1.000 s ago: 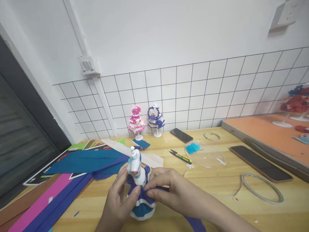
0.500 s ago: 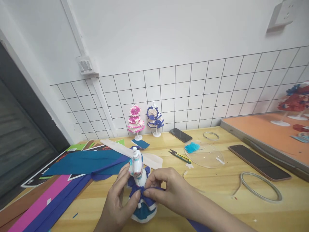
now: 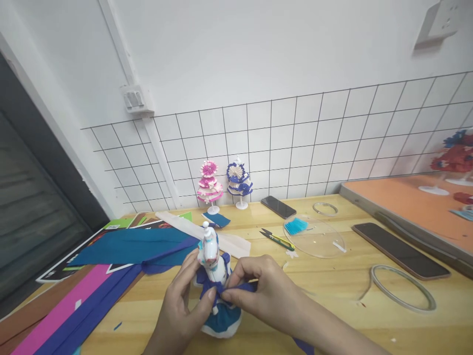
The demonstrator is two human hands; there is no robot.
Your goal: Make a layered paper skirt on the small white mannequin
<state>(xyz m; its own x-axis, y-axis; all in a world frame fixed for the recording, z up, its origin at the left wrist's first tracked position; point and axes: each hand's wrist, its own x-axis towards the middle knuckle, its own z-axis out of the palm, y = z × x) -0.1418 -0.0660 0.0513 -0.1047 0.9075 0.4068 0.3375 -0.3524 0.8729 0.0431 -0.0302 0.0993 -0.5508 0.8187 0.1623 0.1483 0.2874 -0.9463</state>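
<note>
A small white doll figure (image 3: 211, 257) in a blue and teal paper dress (image 3: 222, 320) stands on the wooden table (image 3: 332, 301) in front of me. My left hand (image 3: 184, 308) wraps round its left side, thumb pressed at the waist. My right hand (image 3: 260, 292) pinches a dark blue paper strip (image 3: 242, 287) against the doll's waist; the strip trails off under my right wrist to the bottom edge.
Sheets of teal, blue, pink and brown paper (image 3: 121, 249) lie at the left. Two finished paper-dress dolls (image 3: 225, 185) stand by the tiled wall. Small snips (image 3: 276, 239), a clear plate (image 3: 314, 239), two phones (image 3: 401, 250), tape rings (image 3: 401, 288) and an orange tray (image 3: 414, 207) lie to the right.
The hands have shifted slightly, with the right fingers working the blue strip closer round the doll's waist. The doll stays in place.
</note>
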